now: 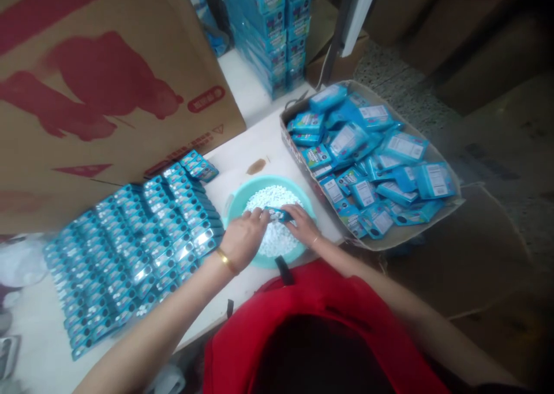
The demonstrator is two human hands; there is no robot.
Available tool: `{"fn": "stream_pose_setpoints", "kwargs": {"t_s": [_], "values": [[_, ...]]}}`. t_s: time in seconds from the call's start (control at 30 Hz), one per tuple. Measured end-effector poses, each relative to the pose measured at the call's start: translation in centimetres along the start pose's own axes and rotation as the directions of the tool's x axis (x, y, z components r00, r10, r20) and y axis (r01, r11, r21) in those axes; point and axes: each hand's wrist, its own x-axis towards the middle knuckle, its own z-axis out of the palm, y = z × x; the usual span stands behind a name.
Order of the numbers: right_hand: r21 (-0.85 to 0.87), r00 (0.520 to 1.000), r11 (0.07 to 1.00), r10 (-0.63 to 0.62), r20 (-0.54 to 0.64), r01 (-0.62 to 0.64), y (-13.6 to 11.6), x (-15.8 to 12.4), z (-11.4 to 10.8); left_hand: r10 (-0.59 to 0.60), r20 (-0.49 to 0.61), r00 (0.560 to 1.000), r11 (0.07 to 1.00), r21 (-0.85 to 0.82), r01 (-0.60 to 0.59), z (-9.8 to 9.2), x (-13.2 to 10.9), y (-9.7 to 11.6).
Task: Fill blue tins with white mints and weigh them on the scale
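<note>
Over a turquoise basin (308, 193) full of small white pellets (277, 241), I hold one small blue box (279, 214) between both hands. My left hand (246, 237), with a gold band at the wrist, has its fingers closed on the box's left end. The fingers of my right hand (303, 225) grip its right end. What the fingertips do on the box is too blurred to make out. On the table left of the basin stand several close rows of like blue boxes (130, 250), white showing at many of their ends.
To the right, an open cardboard carton (298, 160) holds a loose heap of blue packets (363, 192). A large brown carton (121, 53) with red print stands at the back left. Blue boxes are stacked (272, 36) behind. A brown scrap (257, 166) lies on the white table (238, 152).
</note>
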Motion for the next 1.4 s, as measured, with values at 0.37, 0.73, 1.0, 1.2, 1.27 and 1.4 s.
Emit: {"fn": "stream_pose_setpoints", "kwargs": {"t_s": [0.37,0.73,1.0,1.2,1.27,1.4], "values": [[0.276,0.990,0.952,0.138,0.013,-0.136,-1.4,0.1,-0.6,0.085,-0.336,0.938,0.854,-0.460,-0.242,3.1,0.9,-4.8],[0.007,0.870,0.930,0.345,-0.353,-0.366,3.3,4.7,-9.5,-0.147,-0.517,0.844,0.865,-0.480,-0.143,5.5,5.9,-11.1],[-0.690,0.892,0.724,0.324,0.314,-0.021,13.7,3.3,-10.2,-0.549,-0.208,0.809,0.807,-0.384,0.449,12.4,10.3,-23.5],[-0.755,0.844,0.655,0.406,0.351,-0.001,12.5,6.1,-11.2,-0.635,-0.239,0.734,0.745,-0.440,0.502,15.1,11.7,-26.7],[-0.743,0.832,0.669,0.414,0.371,-0.002,12.4,6.7,-12.3,-0.622,-0.340,0.705,0.756,-0.494,0.429,15.3,11.5,-25.8],[-0.636,0.806,0.771,0.394,0.443,-0.027,12.2,5.9,-14.5,-0.382,-0.415,0.826,0.818,-0.567,0.093,14.6,9.3,-20.0]]}}
